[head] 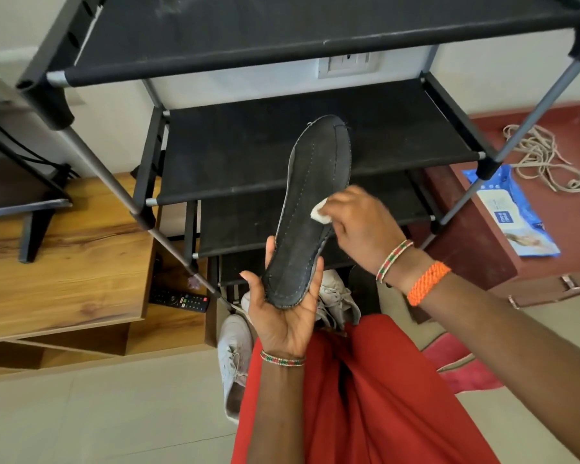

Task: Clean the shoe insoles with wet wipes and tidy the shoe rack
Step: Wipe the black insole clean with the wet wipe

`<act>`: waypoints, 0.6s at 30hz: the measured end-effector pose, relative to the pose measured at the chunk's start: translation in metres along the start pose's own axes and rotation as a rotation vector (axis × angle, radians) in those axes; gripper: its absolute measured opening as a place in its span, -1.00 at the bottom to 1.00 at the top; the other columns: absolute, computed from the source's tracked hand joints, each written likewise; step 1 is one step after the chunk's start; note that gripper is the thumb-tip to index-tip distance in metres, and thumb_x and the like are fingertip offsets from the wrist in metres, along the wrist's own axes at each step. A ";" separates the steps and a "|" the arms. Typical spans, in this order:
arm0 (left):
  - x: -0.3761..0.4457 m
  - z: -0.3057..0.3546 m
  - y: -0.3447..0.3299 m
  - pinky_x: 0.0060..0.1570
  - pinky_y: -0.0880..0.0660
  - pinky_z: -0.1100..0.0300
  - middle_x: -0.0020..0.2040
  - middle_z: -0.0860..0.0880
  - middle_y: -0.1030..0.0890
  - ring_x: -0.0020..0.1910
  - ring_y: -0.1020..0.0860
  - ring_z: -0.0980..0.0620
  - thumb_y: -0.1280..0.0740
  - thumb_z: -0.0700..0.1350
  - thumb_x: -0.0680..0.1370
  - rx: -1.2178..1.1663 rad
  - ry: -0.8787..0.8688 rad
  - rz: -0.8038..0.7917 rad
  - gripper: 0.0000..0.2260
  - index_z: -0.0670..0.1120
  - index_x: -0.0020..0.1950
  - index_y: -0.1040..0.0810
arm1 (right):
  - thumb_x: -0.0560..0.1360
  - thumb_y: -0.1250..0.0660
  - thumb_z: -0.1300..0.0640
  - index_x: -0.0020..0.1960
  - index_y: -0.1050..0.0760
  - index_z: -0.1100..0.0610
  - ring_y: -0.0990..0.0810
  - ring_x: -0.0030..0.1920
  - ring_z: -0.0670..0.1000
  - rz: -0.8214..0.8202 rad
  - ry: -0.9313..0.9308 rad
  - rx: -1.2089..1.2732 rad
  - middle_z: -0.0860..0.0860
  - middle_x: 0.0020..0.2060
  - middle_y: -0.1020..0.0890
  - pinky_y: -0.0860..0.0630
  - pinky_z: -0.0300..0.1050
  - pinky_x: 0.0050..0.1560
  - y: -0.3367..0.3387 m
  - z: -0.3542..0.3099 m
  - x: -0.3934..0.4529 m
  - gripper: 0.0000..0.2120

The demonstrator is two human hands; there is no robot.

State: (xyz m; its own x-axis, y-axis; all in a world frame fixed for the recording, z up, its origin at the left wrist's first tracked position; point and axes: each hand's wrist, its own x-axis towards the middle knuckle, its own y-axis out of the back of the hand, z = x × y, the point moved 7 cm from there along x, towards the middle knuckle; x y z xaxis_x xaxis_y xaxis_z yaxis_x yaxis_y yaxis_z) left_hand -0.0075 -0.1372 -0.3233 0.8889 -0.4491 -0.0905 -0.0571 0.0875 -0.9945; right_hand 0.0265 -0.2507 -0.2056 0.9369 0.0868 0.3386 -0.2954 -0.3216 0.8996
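Red cloth (375, 396) drapes the person's lap at 6 o'clock. Above it the left hand (283, 316) has its grip closed on the heel of a dark insole (310, 209), which stands toe-up at centre before the black shoe rack (282, 152). At 3 o'clock of the insole, the right hand (362, 226) grips a white wet wipe (320, 212), pressed to the insole's edge. White sneakers (235, 356) lie on the floor below. A blue wipes pack (513, 219) lies on the dark red table (466, 249) at 3 o'clock.
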 end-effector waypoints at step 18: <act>-0.003 0.005 -0.003 0.16 -0.49 -0.16 0.30 -0.22 -0.50 0.23 -0.52 -0.20 -0.15 0.19 0.52 0.061 -0.074 0.083 -0.50 -0.12 0.27 -0.54 | 0.23 -0.39 0.46 -0.15 -0.60 0.21 -0.58 -0.09 0.11 -0.194 0.231 0.036 0.04 -0.20 -0.63 -0.59 -0.01 -0.34 -0.020 -0.045 -0.036 -0.75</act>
State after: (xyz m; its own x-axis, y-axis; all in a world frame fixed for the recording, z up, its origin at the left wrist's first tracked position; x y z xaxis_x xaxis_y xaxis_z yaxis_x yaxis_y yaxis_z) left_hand -0.0078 -0.1316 -0.3200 0.9134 -0.3713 -0.1665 -0.1064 0.1771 -0.9784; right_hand -0.0098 -0.2054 -0.2238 0.9065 0.3611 0.2190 -0.1044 -0.3110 0.9447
